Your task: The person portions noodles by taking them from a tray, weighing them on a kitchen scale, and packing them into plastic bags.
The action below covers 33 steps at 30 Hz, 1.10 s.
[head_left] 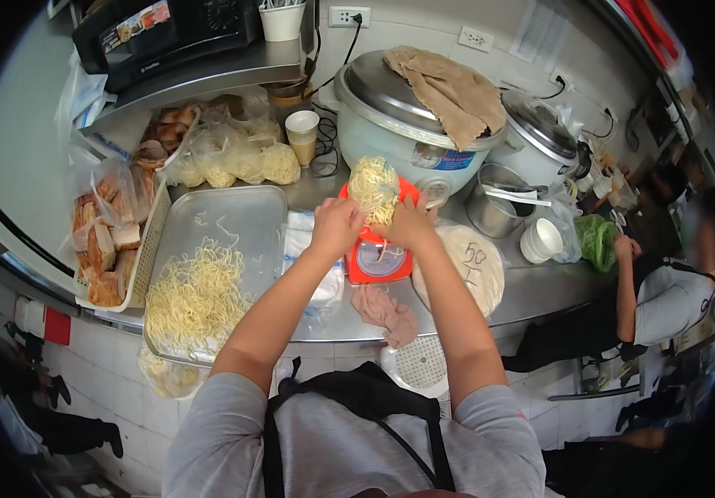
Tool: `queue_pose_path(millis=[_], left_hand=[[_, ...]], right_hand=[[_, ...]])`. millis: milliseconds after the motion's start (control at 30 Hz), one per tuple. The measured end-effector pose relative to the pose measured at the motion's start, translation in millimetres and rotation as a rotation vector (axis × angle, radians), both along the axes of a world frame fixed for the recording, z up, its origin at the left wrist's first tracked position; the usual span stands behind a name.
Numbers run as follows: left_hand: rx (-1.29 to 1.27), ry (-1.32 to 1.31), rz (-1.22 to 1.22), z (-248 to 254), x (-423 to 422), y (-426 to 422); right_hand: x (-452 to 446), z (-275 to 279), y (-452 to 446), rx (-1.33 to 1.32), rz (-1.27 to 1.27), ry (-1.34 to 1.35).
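Note:
A clear plastic bag of yellow noodles is held upright above a red scale with a round dial. My left hand is closed on the bag's left edge. On the other side, my right hand is closed around its lower right part, and a few noodle strands hang below. Loose noodles lie heaped in a metal tray to the left. White plastic bags lie between tray and scale. A pinkish cloth is crumpled in front of the scale.
Behind stand a large rice cooker with a brown cloth and a paper cup. Bagged noodles and a meat basket are at left. Right are a round wrapped stack, a metal pot and another person.

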<state>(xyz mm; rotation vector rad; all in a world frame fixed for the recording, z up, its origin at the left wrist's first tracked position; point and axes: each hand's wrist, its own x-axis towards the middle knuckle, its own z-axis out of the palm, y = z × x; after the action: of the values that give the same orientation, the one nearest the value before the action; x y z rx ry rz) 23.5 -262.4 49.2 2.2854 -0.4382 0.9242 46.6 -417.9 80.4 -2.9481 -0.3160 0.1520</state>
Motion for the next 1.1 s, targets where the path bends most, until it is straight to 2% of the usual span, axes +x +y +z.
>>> queue_pose_path(millis=[33, 133, 167, 233, 267, 333, 433, 533, 633, 700, 833, 867, 933, 1000, 1033, 1100], left_hand=[[-0.049, 0.052, -0.028, -6, 4, -1], [-0.238, 0.165, -0.119, -12, 7, -5], [-0.308, 0.197, -0.151, -13, 6, -6], [-0.217, 0.183, -0.101, -10, 3, -7], [-0.172, 0.174, -0.074, -8, 0, -7], [-0.255, 0.214, -0.05, 0, -7, -10], [-0.388, 0.216, -0.081, 4, -19, -14], [-0.448, 0.206, -0.115, 16, -39, -6], [-0.495, 0.164, -0.164, 23, -59, 13], [-0.507, 0.152, -0.162, 31, -77, 31], [-0.804, 0.143, -0.205, 33, -94, 78], [-0.973, 0.171, -0.194, 32, -97, 94], [-1.314, 0.209, -0.168, 22, -101, 126], [-1.489, 0.297, -0.022, 6, -105, 164], [-1.581, 0.342, 0.046, 0, -109, 178], [-1.595, 0.364, 0.047, -4, -117, 196]], right_hand=[[-2, -1, 8, -0.057, -0.025, -0.038], [7, -16, 25, 0.054, -0.179, -0.115], [10, -18, 28, 0.113, -0.156, -0.059], [16, -19, 33, 0.228, -0.111, 0.051], [23, -23, 35, 0.515, -0.124, 0.153], [36, -26, 40, 1.085, -0.14, 0.359], [43, -21, 63, 1.823, -0.432, 0.533], [56, -16, 96, 1.747, -0.604, 0.273], [61, -20, 124, 1.661, -0.317, 0.4], [52, -18, 150, 1.616, -0.316, 0.496], [4, 6, 216, 1.495, -0.297, 0.714], [-7, 6, 232, 1.457, -0.289, 0.774], [-7, -15, 246, 1.273, -0.046, 1.106], [-7, -27, 269, 1.136, 0.129, 1.341], [-20, -17, 275, 1.176, 0.095, 1.257], [-20, 5, 290, 0.925, 0.04, 1.072]])
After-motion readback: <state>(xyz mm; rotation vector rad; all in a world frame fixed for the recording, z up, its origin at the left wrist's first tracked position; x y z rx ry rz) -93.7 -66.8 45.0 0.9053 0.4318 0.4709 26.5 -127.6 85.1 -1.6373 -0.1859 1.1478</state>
